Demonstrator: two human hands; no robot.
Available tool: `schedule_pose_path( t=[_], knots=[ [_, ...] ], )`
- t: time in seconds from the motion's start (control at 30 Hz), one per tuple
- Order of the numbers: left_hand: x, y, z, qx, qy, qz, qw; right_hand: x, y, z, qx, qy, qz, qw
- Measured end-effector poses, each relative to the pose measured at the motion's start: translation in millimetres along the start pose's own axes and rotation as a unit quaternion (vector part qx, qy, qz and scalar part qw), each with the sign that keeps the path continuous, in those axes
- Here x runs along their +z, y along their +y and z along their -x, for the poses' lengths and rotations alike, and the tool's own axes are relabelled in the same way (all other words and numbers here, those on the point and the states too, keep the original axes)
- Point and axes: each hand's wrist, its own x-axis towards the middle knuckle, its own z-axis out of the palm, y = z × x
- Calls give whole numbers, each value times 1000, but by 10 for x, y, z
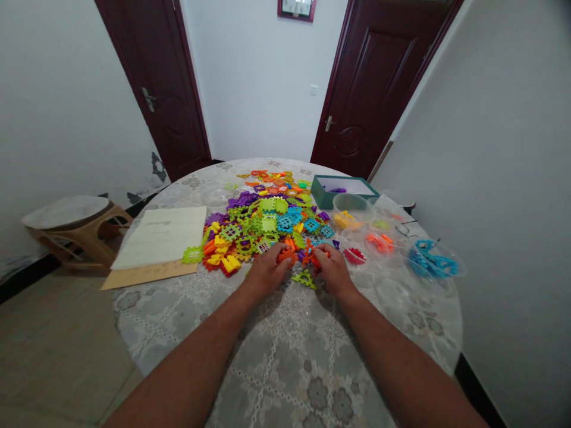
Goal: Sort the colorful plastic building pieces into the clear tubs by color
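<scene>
My left hand (267, 270) is closed around an orange plastic building piece (286, 255) at the near edge of a heap of toy building pieces (267, 223). Facing it across a small gap, my right hand (332, 270) grips another orange building piece (308, 254), partly covered by the fingers. On the tablecloth between and just below the hands lies a lime-green notched piece (304, 279). The heap holds lime, purple, blue, yellow, orange and red pieces, many of them flat with toothed edges. A red piece (354, 255) rests right of my right hand.
The round table (285, 356) wears a patterned cloth. Paper sheets (160, 235) lie at left. At right stand a green box (343, 189), a clear tub (352, 205) with yellow pieces, and clear dishes holding orange pieces (379, 242) and blue pieces (430, 258). A stool (75, 232) stands left.
</scene>
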Motion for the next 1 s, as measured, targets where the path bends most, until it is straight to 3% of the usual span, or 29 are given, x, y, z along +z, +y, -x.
schedule_pose_path(
  t=[0.2, 0.43, 0.6, 0.8, 0.93, 1.0],
  knots=[
    [63, -108, 20, 47, -50, -75, 995, 33, -2, -8, 25, -12, -105, 994],
    [13, -208, -15, 81, -12, -91, 992, 48, 69, -13, 31, -32, -114, 992],
    [-11, -244, -26, 100, -27, -108, 989, 53, 53, 8, 27, -42, -95, 994],
    [0, -117, -24, 10, -9, -37, 999, 80, -45, 76, 4, -67, -18, 998],
    [5, -19, -34, -83, -59, 78, 992, 106, -58, 120, -35, -62, 63, 995],
    [14, -1, -39, -100, -67, 116, 986, 117, -64, 138, -66, -49, 106, 991]
  ],
)
